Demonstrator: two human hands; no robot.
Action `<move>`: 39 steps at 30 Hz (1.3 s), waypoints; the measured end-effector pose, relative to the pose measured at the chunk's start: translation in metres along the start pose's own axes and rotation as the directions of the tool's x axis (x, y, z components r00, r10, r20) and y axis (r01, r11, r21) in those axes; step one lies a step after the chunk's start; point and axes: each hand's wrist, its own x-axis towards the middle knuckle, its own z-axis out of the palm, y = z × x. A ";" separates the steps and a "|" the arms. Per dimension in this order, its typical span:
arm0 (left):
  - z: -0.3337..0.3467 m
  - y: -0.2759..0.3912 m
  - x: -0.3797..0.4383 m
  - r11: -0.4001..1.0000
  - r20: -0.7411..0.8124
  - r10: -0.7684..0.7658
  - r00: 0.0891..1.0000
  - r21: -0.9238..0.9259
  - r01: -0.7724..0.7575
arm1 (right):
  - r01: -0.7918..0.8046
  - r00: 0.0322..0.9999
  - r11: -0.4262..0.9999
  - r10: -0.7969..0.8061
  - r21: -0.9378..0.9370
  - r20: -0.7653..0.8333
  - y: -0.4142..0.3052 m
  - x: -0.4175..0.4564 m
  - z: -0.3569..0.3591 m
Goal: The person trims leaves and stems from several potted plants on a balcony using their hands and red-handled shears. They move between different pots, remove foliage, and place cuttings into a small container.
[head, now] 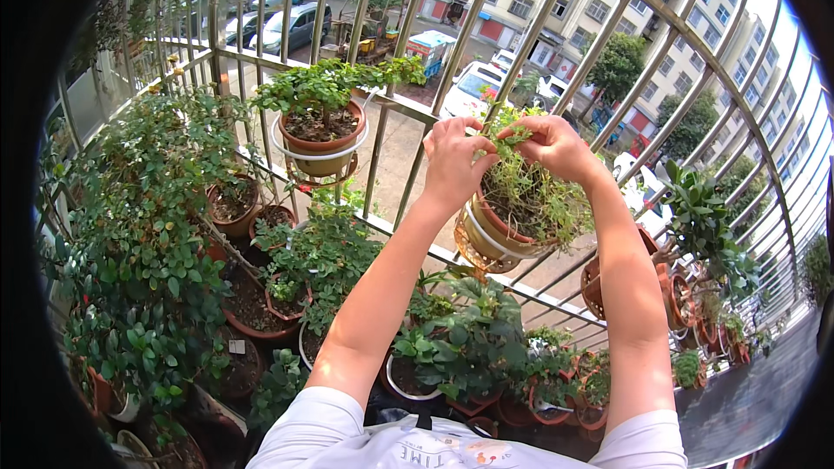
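Both my hands are raised over a potted plant with thin, leafy stems (531, 189), some of them yellowish and dry. Thumb and fingertips of my right hand (554, 146) pinch a small leafy sprig (511, 138) at the top. Close beside it, my left hand (456, 156) has its thumb and index finger pinched at the same stem, largely covering the spot. The plant grows in a brown-rimmed pot (498, 225), tilted in this view. A white ring holder (490, 246) encircles the pot at the railing. A small red flower (488, 92) shows behind my fingers.
Metal railing bars (384, 163) run behind the pots. A second pot (319, 146) with a leafy shrub hangs to the left. Dense bushes (137, 221) fill the left side. Broad-leaved plants (479, 332) stand below my arms. More pots (684, 299) line the railing at right.
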 end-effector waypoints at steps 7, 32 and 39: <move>-0.003 -0.003 0.006 1.000 0.134 0.032 0.991 -0.002 -0.032 | 0.089 0.987 0.993 -0.078 0.076 -0.141 0.007 -0.006 0.010; 0.000 0.009 0.003 0.996 -0.050 0.073 0.996 0.050 -0.070 | -0.039 0.871 0.790 0.327 0.611 -0.368 0.019 -0.025 -0.017; 0.011 0.015 -0.004 0.991 -0.031 0.108 0.994 0.079 -0.105 | -0.186 0.833 0.343 0.551 0.921 -0.037 0.021 -0.047 -0.005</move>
